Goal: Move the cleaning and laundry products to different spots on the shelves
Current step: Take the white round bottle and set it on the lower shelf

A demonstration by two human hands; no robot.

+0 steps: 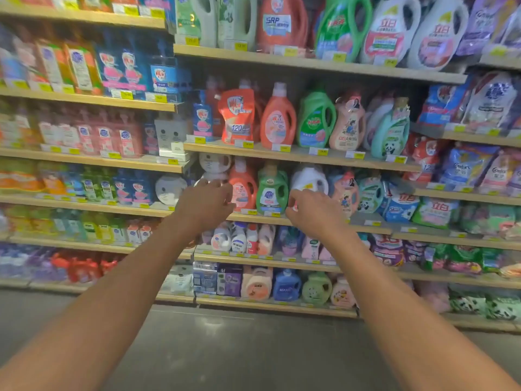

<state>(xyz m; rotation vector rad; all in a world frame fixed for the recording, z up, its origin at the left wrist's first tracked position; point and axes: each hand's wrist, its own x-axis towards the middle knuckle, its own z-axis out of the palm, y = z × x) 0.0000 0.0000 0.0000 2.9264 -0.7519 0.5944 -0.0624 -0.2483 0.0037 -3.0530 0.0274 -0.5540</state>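
- bottle, green (271,190): handled jug with pale cap and white-and-green label, upright on the middle shelf (310,221), between both hands.
- red bottle (243,187): coral jug with white cap, just left of the green bottle, touching or nearly touching it.
- white bottle (310,179): just right of the green bottle, tilted, yellow tag on its front.
- left hand (207,203): fingers spread and curled, at the red bottle's side; holds nothing.
- right hand (313,210): fingers loosely curled below the white bottle; whether it grips anything cannot be told.
- surrounding shelves: rows of jugs and pouches with yellow price tags (248,144).
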